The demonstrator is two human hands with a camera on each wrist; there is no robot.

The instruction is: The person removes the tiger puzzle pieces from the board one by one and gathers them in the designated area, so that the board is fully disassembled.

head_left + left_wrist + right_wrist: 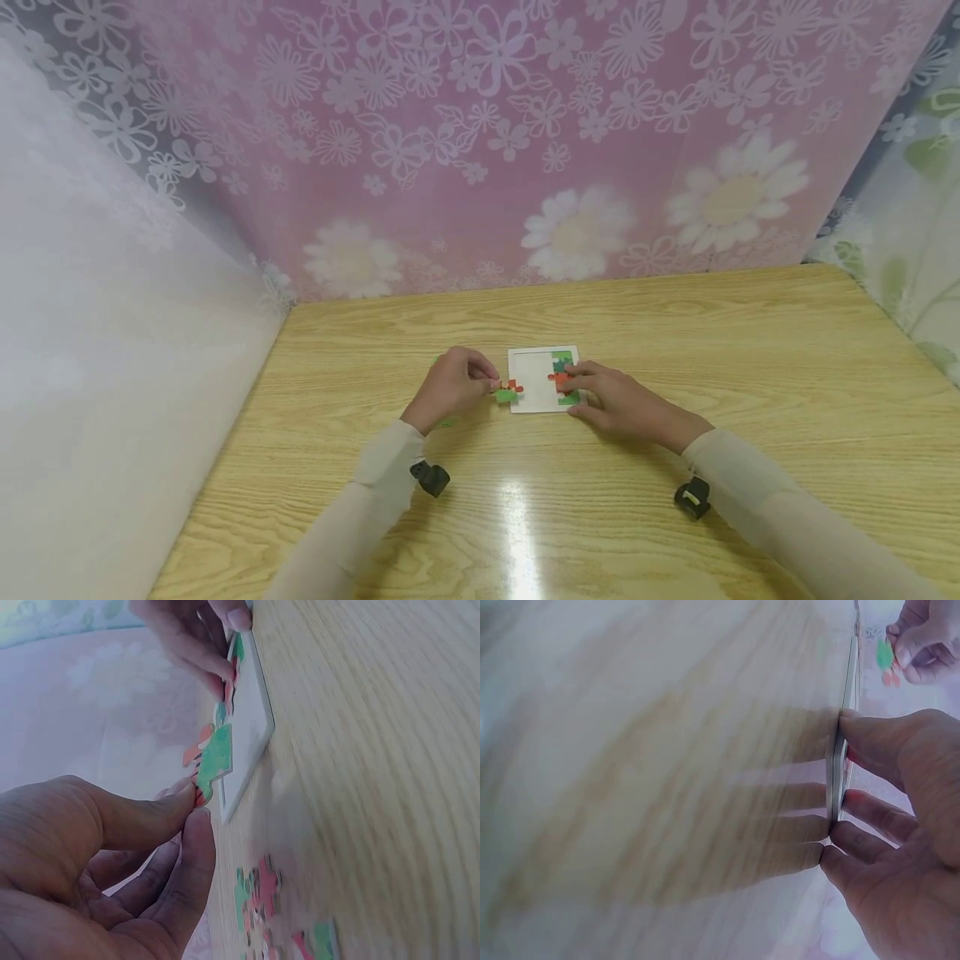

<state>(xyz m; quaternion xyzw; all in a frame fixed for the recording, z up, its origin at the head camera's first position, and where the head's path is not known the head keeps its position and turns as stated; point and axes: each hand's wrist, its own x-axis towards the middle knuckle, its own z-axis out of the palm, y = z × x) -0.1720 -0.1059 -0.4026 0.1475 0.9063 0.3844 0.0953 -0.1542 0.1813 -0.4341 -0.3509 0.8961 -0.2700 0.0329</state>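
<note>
My left hand (453,383) pinches a green and red jigsaw piece (507,393) between thumb and fingers. The piece is tilted in the left wrist view and hangs over the left edge of a white puzzle tray (534,371). Along the tray's right side lie fitted green and red pieces (564,357), partly covered by fingers. My right hand (618,400) holds the tray at its right side, thumb at the near corner and fingertips over the edge and the pieces. The tray's left and middle parts show bare white.
Several loose jigsaw pieces (266,889) lie on the wooden table (712,350) beside the left hand, mostly hidden beneath it in the head view. A flowered pink curtain (450,208) hangs along the table's far edge, with a pale sheet (112,333) at the left.
</note>
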